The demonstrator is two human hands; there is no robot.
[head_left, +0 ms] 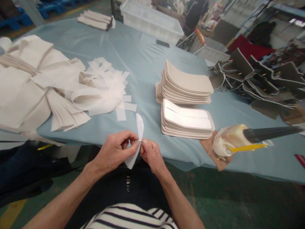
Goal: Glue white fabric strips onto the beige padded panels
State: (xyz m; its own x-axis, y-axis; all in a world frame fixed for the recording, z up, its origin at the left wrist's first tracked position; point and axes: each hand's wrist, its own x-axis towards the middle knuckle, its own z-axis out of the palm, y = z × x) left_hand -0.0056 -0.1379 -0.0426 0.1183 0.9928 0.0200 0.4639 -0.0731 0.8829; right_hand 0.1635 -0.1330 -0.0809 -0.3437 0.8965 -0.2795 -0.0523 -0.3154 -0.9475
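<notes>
1. Clamped on the gathered middle of a white strip (140, 127): fingers of the left hand (118, 148) and the right hand (152, 155), pressed together from either side; right forefinger partly hidden, folds too small to tell.
2. Held left of the white-topped panel stack (188, 117) and slightly nearer the body, with one end fanning up and away, the other hanging toward the lap.
3. Judged light, soft and thin, easily creased, not heavy enough to strain a grip; best taken at the gathered middle, likely to flop if taken by a loose end.
4. Just beyond the panel stack: a taller stack of cream panels (190, 84).
5. Right of the panel stack, near its close corner: a smeared container (220, 143) on a brown board (220, 163), with a black handle (274, 133) and a yellow stick (247, 148) jutting rightward; probably easy to catch with a sleeve or elbow.
6. Left of the panel stack: a pile of white strips (105, 98), then, farther left, a heap of cream pieces (23, 86).
7. For moving: widest room over the blue-covered desk (144, 82), between panel stack and strip pile; near edge to mind just bodyward of the panel stack.
</notes>
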